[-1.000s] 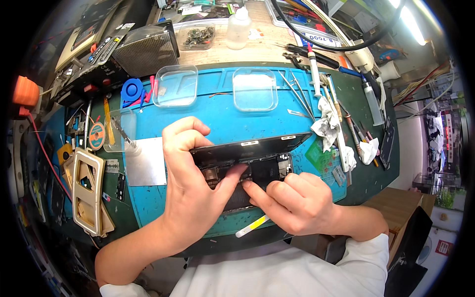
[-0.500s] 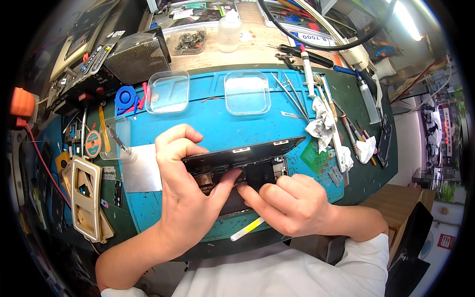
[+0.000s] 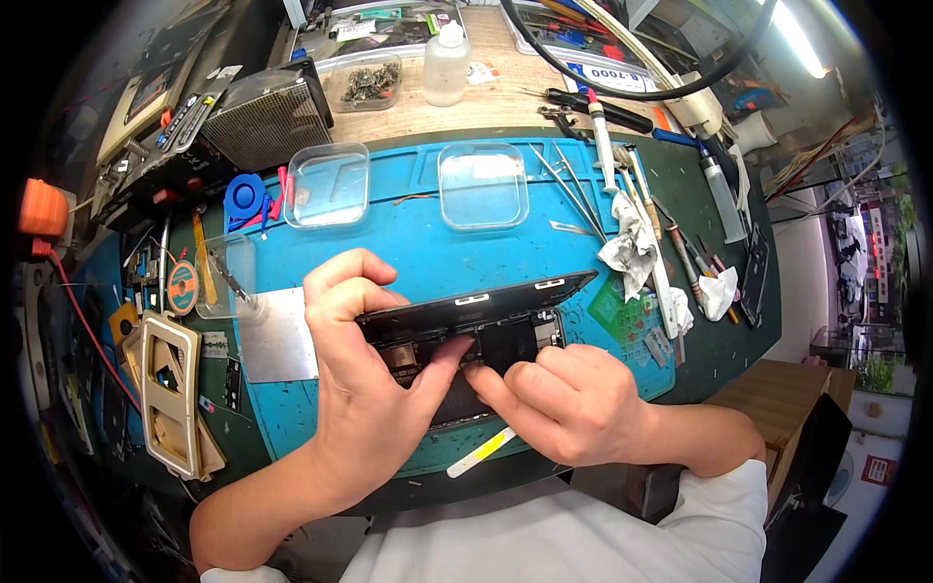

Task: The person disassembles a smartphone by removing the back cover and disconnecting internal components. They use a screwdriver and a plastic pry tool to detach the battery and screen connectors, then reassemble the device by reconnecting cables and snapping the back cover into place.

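Observation:
An opened black phone lies on the blue work mat, its screen panel lifted on edge above the body. My left hand grips the left end of the screen panel, with the thumb pressed inside the open body. My right hand rests on the phone's near side, fingertips pinched on something small inside it that I cannot make out. A white and yellow pry stick lies on the mat just under my right hand.
Two clear plastic lids sit at the mat's far edge. Tweezers and screwdrivers and crumpled wipes lie to the right. A metal plate, a gold phone frame and a white bottle are around.
The view has shifted slightly. Both hands stay on the phone, with the right fingers still working inside the open body.

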`<control>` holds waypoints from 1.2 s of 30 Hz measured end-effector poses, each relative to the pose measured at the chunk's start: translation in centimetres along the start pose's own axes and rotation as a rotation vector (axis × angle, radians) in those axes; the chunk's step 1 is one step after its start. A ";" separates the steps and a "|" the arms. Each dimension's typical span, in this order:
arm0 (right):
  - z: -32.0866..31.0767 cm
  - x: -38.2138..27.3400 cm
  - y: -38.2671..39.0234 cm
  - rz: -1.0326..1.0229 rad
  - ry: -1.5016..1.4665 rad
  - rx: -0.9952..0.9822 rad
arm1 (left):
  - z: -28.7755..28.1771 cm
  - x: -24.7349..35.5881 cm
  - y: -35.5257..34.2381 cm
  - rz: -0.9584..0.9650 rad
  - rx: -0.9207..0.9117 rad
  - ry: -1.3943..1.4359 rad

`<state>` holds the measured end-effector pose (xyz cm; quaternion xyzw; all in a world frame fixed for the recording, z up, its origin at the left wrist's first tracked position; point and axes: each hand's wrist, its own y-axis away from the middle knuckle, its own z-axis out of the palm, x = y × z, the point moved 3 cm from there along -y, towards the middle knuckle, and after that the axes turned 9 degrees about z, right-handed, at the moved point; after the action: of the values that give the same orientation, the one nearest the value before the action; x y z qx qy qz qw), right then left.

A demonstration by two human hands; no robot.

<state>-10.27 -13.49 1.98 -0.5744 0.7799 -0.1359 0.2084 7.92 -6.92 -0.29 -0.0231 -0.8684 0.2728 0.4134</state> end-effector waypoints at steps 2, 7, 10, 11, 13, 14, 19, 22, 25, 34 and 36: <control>0.0 0.0 -0.1 -0.002 -0.009 0.005 | 0.0 0.0 -0.1 0.010 0.001 -0.010; -0.2 -0.3 0.0 -0.016 0.034 0.035 | -0.1 0.1 -0.1 0.001 -0.017 -0.013; -0.1 -0.2 0.0 -0.018 0.021 0.047 | -0.2 0.1 0.0 -0.001 -0.021 -0.004; -0.1 -0.2 0.0 -0.009 0.011 0.042 | -0.2 0.1 0.0 -0.002 -0.022 -0.001; -0.1 -0.2 0.0 -0.002 0.001 0.031 | -0.2 0.1 0.0 -0.005 -0.007 0.016; -0.1 -0.2 -0.1 -0.003 0.002 0.026 | -0.1 0.1 0.0 -0.008 0.010 0.032; 0.0 -0.1 0.1 -0.004 0.003 0.038 | 0.1 0.0 0.2 -0.002 0.062 0.064; 0.0 -0.1 0.1 0.002 -0.010 0.034 | 0.1 0.0 0.2 -0.012 0.050 0.066; -0.2 -0.1 0.0 0.008 -0.013 0.010 | -0.2 0.1 0.2 -0.028 -0.018 0.045; 0.0 -0.4 -0.1 0.006 0.024 -0.024 | -0.5 0.4 -0.2 0.066 0.021 0.061; -0.2 -0.5 -0.3 0.018 0.015 -0.084 | -0.5 0.3 -0.2 0.062 0.029 0.066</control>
<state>-10.06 -13.12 2.39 -0.5746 0.7916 -0.1053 0.1793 8.10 -6.74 0.28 -0.0530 -0.8492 0.2970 0.4334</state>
